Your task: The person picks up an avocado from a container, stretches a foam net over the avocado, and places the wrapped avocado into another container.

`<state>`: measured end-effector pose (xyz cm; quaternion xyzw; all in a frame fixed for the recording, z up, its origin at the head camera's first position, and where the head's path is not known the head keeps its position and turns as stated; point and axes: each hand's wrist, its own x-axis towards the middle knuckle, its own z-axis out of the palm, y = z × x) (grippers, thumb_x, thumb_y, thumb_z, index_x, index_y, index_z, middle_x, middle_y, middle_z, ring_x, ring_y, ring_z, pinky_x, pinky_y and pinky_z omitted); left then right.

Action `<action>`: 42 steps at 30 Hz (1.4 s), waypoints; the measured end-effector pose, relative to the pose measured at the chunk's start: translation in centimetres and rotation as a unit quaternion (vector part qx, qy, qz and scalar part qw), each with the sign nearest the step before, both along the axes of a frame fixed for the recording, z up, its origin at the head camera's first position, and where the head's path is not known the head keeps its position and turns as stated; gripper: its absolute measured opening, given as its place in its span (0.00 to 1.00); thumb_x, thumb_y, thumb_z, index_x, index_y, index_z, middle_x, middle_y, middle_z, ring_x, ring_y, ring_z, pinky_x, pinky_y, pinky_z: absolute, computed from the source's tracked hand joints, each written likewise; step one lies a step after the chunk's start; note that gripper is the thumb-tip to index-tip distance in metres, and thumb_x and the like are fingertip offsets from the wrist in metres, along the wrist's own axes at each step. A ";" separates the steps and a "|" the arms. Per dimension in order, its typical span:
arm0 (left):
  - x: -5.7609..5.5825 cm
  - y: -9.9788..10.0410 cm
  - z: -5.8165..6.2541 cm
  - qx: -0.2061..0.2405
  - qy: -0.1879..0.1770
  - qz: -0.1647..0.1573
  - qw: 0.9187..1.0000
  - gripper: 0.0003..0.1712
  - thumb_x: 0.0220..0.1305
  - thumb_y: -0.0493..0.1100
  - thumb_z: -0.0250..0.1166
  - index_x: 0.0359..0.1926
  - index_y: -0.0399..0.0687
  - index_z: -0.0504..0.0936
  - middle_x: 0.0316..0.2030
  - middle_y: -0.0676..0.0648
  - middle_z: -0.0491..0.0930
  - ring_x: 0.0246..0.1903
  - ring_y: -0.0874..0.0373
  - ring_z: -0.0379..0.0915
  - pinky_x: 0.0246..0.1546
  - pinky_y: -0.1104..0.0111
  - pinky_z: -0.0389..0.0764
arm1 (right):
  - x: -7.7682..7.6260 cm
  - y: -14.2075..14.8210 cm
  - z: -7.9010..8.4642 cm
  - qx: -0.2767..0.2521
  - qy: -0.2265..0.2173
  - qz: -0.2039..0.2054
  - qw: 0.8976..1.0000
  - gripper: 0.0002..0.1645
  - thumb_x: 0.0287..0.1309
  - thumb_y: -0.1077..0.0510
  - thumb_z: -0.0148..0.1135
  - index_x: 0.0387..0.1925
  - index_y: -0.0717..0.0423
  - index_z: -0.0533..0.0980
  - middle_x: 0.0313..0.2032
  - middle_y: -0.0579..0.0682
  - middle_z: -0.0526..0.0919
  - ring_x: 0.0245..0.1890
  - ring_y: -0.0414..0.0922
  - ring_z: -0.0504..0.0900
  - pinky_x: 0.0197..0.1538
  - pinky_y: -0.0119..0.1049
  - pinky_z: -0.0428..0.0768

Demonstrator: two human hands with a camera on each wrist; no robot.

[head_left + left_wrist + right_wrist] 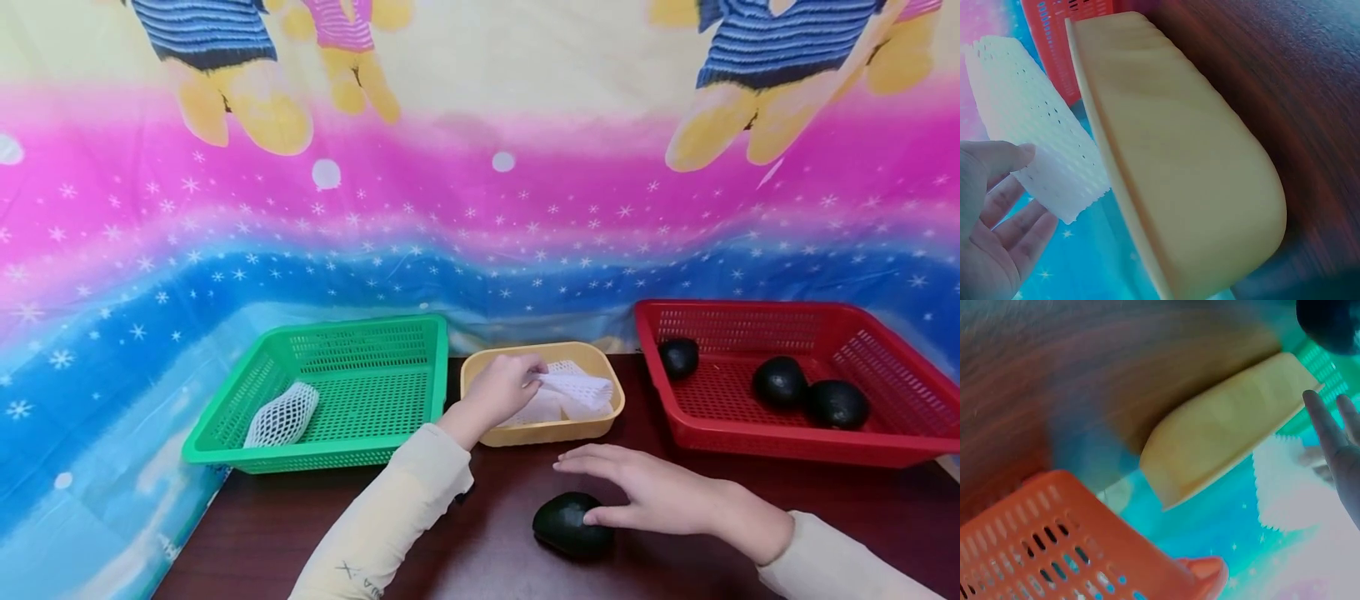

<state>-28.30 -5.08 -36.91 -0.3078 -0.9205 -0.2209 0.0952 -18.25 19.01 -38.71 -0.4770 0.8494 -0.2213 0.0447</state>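
My left hand [504,387] is over the yellow basket [547,431], its thumb and fingers pinching a white foam net sleeve [1041,125]. The sleeve looks flat, raised above the rim in the left wrist view. More white netting [536,410] lies inside that basket. Lower down, a dark avocado [566,527] lies on the table in front of the basket. My right hand [660,493] hovers at its right side with fingers stretched out, the thumb at the avocado's surface. In the right wrist view the fingers [1329,428] look straight, the avocado [1332,325] beyond them.
A green basket [352,457] at the left holds a bulging white foam net [283,415]. At the right, a red basket [787,446] contains 3 dark avocados [780,382]. Behind everything hangs a patterned cloth [480,208]. The table [480,533] is dark wood.
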 end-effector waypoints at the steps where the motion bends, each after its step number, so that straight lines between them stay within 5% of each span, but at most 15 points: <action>1: 0.2 -0.1 0.1 0.001 0.005 -0.003 1.000 0.07 0.71 0.36 0.65 0.47 0.45 0.86 0.44 0.48 0.87 0.44 0.56 0.84 0.48 0.67 0.82 | -0.1 0.1 0.2 -0.003 0.007 -0.003 1.000 0.33 0.70 0.39 0.62 0.70 0.45 0.72 0.65 0.46 0.76 0.64 0.46 0.74 0.61 0.46 0.77; 12: 1.9 -1.8 0.7 0.004 0.026 -0.018 0.999 0.08 0.70 0.37 0.67 0.48 0.46 0.86 0.44 0.49 0.88 0.44 0.56 0.84 0.48 0.65 0.83 | -0.7 1.0 1.8 -0.061 0.069 -0.047 0.995 0.27 0.67 0.46 0.68 0.65 0.44 0.77 0.60 0.45 0.80 0.56 0.42 0.80 0.53 0.41 0.83; 16: 2.6 -2.5 0.6 0.014 0.033 -0.021 0.999 0.06 0.70 0.38 0.68 0.47 0.47 0.85 0.43 0.49 0.87 0.42 0.56 0.84 0.45 0.64 0.83 | -0.9 0.9 2.1 -0.140 0.111 -0.069 0.981 0.25 0.58 0.56 0.76 0.57 0.46 0.80 0.50 0.41 0.82 0.41 0.36 0.80 0.38 0.29 0.82; 21: 3.3 -3.4 0.5 0.038 0.038 -0.032 0.998 0.06 0.69 0.37 0.68 0.46 0.46 0.86 0.42 0.49 0.87 0.42 0.55 0.84 0.45 0.63 0.84 | -1.3 0.7 1.9 -0.211 0.152 -0.082 0.962 0.18 0.60 0.54 0.75 0.50 0.44 0.80 0.40 0.36 0.78 0.33 0.33 0.77 0.29 0.23 0.76; 26: 4.2 -3.9 0.4 0.046 0.032 -0.034 0.998 0.07 0.68 0.36 0.69 0.47 0.46 0.86 0.43 0.48 0.87 0.42 0.56 0.84 0.44 0.64 0.83 | -1.6 0.3 1.3 -0.207 0.151 -0.088 0.963 0.21 0.59 0.55 0.76 0.53 0.46 0.81 0.41 0.38 0.82 0.32 0.32 0.79 0.34 0.22 0.78; 32: 5.3 -4.0 0.6 0.047 0.033 -0.040 0.998 0.08 0.67 0.38 0.70 0.47 0.46 0.87 0.45 0.49 0.87 0.44 0.55 0.83 0.47 0.64 0.83 | -2.0 -0.6 0.7 -0.191 0.174 -0.069 0.964 0.22 0.66 0.38 0.59 0.47 0.49 0.82 0.42 0.44 0.85 0.35 0.36 0.83 0.40 0.26 0.83; 42: 6.8 -5.2 0.1 0.082 0.027 -0.037 0.996 0.09 0.66 0.38 0.72 0.46 0.45 0.89 0.44 0.48 0.87 0.43 0.58 0.82 0.44 0.65 0.84 | -2.7 -1.7 0.4 -0.200 0.206 -0.041 0.957 0.23 0.71 0.37 0.53 0.42 0.47 0.84 0.39 0.41 0.85 0.37 0.39 0.83 0.46 0.22 0.79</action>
